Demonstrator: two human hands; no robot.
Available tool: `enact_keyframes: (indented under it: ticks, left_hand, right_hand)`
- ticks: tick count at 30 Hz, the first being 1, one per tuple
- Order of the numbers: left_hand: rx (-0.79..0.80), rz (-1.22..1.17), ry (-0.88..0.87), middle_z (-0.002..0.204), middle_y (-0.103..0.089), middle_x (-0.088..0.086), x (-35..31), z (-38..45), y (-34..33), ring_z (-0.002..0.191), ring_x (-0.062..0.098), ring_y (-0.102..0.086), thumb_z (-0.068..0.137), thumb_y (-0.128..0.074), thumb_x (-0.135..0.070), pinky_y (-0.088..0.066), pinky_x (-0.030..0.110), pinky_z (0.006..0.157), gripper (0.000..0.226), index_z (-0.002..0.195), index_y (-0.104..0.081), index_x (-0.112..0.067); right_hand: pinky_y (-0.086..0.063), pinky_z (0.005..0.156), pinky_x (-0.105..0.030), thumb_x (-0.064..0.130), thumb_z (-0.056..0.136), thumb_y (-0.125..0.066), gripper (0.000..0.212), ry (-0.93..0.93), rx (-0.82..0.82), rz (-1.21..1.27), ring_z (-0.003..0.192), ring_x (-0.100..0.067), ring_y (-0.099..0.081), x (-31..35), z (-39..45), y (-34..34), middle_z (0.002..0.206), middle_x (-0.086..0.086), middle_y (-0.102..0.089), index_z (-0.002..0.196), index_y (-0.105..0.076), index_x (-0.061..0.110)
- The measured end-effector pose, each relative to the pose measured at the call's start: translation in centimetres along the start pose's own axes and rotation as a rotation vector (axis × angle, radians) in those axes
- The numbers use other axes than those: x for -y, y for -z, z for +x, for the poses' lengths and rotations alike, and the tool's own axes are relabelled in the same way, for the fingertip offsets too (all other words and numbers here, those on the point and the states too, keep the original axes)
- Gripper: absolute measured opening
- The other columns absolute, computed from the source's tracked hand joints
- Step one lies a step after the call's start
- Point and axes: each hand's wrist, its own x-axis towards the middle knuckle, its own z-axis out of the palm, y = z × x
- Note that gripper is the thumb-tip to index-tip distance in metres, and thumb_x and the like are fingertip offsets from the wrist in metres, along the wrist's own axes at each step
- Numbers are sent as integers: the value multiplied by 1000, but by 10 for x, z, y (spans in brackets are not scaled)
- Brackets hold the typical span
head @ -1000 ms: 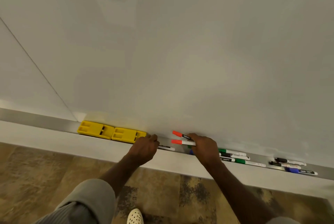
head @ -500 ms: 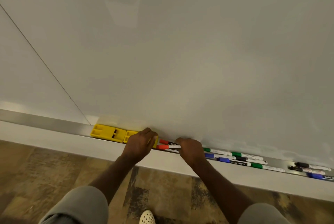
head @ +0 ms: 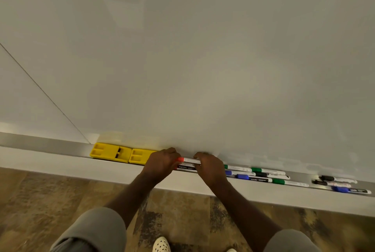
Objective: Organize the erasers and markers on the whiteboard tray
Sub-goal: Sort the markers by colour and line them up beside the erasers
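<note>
Two yellow erasers lie end to end on the metal whiteboard tray (head: 50,146): the left eraser (head: 110,152) and the right eraser (head: 140,156), partly covered by my left hand (head: 162,163). My right hand (head: 210,167) sits close beside it. Between the two hands lie two red-capped markers (head: 187,162), and both hands curl over their ends. To the right, several green, blue and black markers (head: 265,175) lie in a loose bunch. Three more markers (head: 341,184) rest further right.
The white whiteboard (head: 192,58) rises straight behind the tray, with a panel seam at the left. A pale ledge (head: 60,167) runs below the tray. Patterned brown floor and a white shoe (head: 161,244) show beneath.
My right hand carried the red markers left and down onto the tray beside the yellow erasers. My left hand shifted right against their capped ends. The view drifted left.
</note>
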Motion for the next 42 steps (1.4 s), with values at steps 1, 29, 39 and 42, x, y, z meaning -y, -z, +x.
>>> enact_keyframes:
  ticks: [1,29,39,42]
  left_hand:
    - [7,10,24,94,-66,-1,0,2,-1,79,24,-66,91,-57,-37,-52,35,58,18,98,-67,-24]
    - [38,101,180,79,-69,5,-46,17,-21,63,28,-67,68,-77,1,-51,31,45,23,85,-75,-16]
    - [21,25,121,85,-70,3,-89,26,-30,68,25,-66,76,-73,-1,-53,32,48,20,90,-74,-16]
    - [39,-19,-3,90,-70,2,-121,38,-36,72,20,-65,81,-74,-10,-57,34,54,14,94,-71,-15]
  right_hand:
    - [-52,81,-34,34,90,-58,25,-12,-16,21,98,-21,-64,-2,-2,1,108,0,-70,112,-64,26]
    - [-50,90,-25,19,94,-59,30,-206,-248,253,103,-15,-64,-123,-74,40,122,1,-67,124,-63,21]
    - [-56,86,-31,13,92,-61,25,-150,-353,251,95,-15,-66,-181,-92,78,113,-2,-71,116,-68,18]
    - [-55,89,-30,13,93,-60,24,-156,-377,259,98,-15,-65,-203,-95,91,114,-2,-71,116,-68,18]
